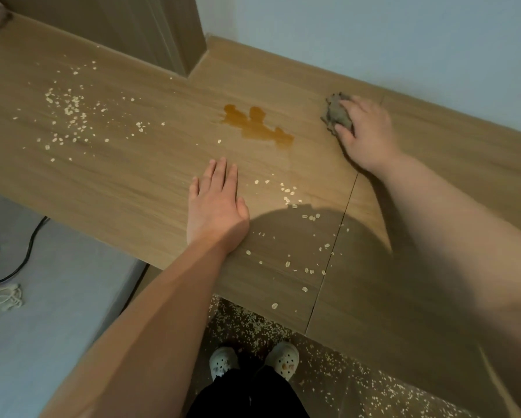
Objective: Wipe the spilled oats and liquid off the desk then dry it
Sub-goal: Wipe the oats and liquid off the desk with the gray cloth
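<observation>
matt wood-grain desk (pixel 117 176), crumpled grey cloth (pixel 337 114)

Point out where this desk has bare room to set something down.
Bare desk: the back strip behind the puddle, between pillar and the cloth the right hand grips; the front strip left of the flat left hand. Crowded: the oats far left and the scattered oats right of the left hand.

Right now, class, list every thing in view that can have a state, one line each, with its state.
Wood-grain brown desk, dirty, not yet wiped.
Amber liquid puddle, pooled on the desk, unwiped.
Pale scattered oat flakes, loose across the desk.
Crumpled grey cloth, bunched under the right-hand grip, apart from the puddle.
Right-hand grip, holding the cloth.
Left-hand grip, open, flat on the desk.
</observation>
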Demonstrator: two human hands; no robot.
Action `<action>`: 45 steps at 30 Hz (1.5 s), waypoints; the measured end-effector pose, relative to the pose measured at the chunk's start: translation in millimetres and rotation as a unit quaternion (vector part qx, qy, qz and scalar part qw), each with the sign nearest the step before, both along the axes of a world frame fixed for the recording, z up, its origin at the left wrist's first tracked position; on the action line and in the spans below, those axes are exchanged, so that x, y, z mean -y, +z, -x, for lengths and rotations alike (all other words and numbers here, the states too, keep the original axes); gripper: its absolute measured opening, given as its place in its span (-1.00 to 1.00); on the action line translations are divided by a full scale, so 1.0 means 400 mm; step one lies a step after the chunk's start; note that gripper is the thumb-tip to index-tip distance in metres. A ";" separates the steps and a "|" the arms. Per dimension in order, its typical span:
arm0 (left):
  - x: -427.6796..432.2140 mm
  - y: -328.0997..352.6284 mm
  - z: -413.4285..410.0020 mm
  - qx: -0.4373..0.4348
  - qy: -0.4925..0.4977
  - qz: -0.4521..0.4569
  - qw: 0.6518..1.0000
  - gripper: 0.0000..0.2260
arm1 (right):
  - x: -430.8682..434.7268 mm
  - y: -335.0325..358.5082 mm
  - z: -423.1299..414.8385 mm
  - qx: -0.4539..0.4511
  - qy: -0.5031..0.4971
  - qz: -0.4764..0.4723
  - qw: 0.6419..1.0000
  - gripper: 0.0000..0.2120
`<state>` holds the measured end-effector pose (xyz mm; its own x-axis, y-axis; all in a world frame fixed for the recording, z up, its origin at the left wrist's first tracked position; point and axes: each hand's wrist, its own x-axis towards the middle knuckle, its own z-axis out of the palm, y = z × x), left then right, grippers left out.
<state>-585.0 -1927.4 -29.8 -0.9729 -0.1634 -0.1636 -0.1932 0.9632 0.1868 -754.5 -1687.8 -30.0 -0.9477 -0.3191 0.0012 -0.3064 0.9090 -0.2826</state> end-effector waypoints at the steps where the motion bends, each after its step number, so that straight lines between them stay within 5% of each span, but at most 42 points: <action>1: 0.000 -0.001 0.000 -0.001 -0.001 0.000 1.000 -0.44 | 0.020 -0.003 -0.024 -0.008 -0.016 0.013 1.000 -0.52; 7: 0.006 -0.006 -0.001 -0.008 -0.008 0.014 1.000 -0.45 | 0.029 0.008 -0.185 0.008 0.150 -0.019 0.988 -0.48; 11: 0.002 -0.007 -0.002 -0.015 -0.004 0.018 1.000 -0.45 | -0.070 0.014 -0.061 -0.026 0.059 -0.075 0.995 -0.50; 15: 0.003 -0.011 -0.002 -0.017 0.000 0.017 1.000 -0.46 | -0.088 0.005 -0.057 -0.021 -0.040 -0.034 0.998 -0.51; 21: 0.006 -0.014 -0.002 -0.023 -0.002 0.018 1.000 -0.47 | -0.065 -0.007 -0.248 0.014 0.134 -0.010 0.991 -0.48; 27: 0.005 -0.017 -0.003 -0.033 0.000 0.006 0.999 -0.46 | -0.177 -0.012 -0.181 0.001 -0.148 0.076 0.986 -0.53; 35: 0.004 -0.020 -0.003 -0.037 0.002 0.003 0.999 -0.46 | -0.044 0.014 -0.426 0.057 0.056 0.064 0.995 -0.44; 41: 0.005 -0.020 -0.003 -0.039 0.004 -0.003 0.999 -0.46 | -0.167 0.004 -0.289 0.014 -0.180 0.089 0.979 -0.49; 45: 0.004 -0.019 -0.001 -0.039 0.004 -0.004 0.999 -0.46 | -0.049 0.021 -0.416 0.032 -0.105 0.058 0.992 -0.46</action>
